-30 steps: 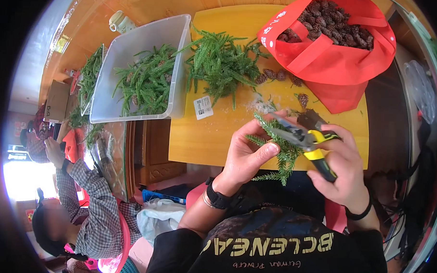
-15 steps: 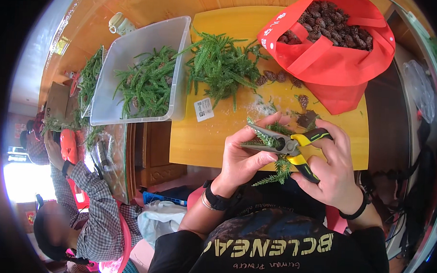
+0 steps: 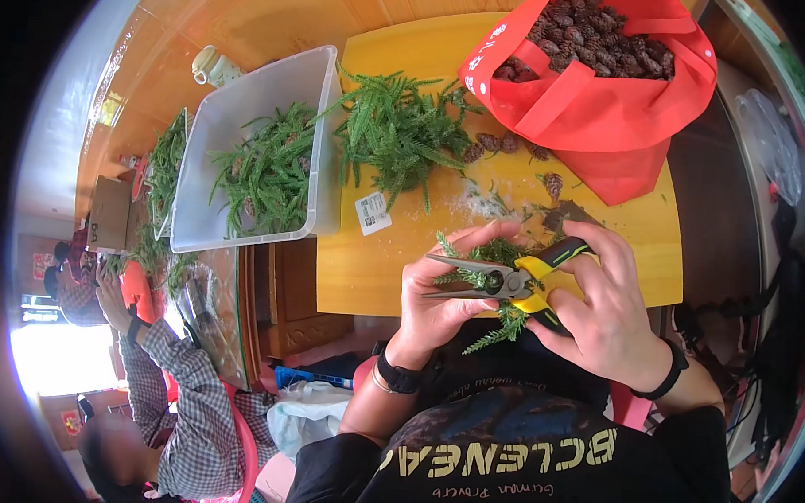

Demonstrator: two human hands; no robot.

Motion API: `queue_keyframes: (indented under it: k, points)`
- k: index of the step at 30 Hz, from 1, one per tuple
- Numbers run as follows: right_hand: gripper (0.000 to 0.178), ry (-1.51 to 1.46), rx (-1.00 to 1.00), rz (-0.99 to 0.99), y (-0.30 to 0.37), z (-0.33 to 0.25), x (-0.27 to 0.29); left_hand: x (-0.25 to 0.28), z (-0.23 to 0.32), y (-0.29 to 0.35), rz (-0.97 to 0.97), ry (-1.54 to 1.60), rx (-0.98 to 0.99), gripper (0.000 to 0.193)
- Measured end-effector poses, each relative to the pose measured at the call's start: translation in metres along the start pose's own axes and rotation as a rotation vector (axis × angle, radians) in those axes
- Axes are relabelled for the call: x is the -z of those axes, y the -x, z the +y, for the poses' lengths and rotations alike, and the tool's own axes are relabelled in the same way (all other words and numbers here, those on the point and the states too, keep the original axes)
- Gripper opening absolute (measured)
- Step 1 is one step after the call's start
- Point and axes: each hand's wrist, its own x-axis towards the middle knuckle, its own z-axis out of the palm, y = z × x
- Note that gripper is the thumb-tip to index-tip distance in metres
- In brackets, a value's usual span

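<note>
Fingers of the right hand (image 3: 606, 316) curl closed around the yellow-and-black pliers (image 3: 515, 284), whose jaws stand apart astride a green sprig (image 3: 495, 253) just right of the frame's centre; the left hand (image 3: 432, 297), half closed, seems to hold that sprig, though the pliers partly hide its grip; a red bag (image 3: 620, 108) of pine cones (image 3: 596, 41) stands upper right

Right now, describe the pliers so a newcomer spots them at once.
Find the yellow tabletop, then the right hand by its near edge. The pliers are in that hand, metal jaws parted toward the left hand. Yellow-and-black handles set them apart from the green sprig behind them.
</note>
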Motion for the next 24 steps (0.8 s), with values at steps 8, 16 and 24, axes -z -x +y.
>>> queue_keyframes:
  k: [8, 16, 24]
  points:
    - [0.033, 0.047, -0.025, 0.023, -0.001, 0.001, -0.007, 0.001, 0.000, -0.001, 0.022, -0.090, -0.088, 0.065]
    - [0.042, 0.073, 0.001, -0.070, -0.001, 0.005, -0.005, -0.007, 0.006, 0.002, 0.075, 0.008, -0.040, 0.061]
    - [0.034, 0.157, 0.064, -0.192, -0.003, 0.016, -0.006, -0.003, -0.001, 0.002, 0.054, 0.082, -0.043, 0.054]
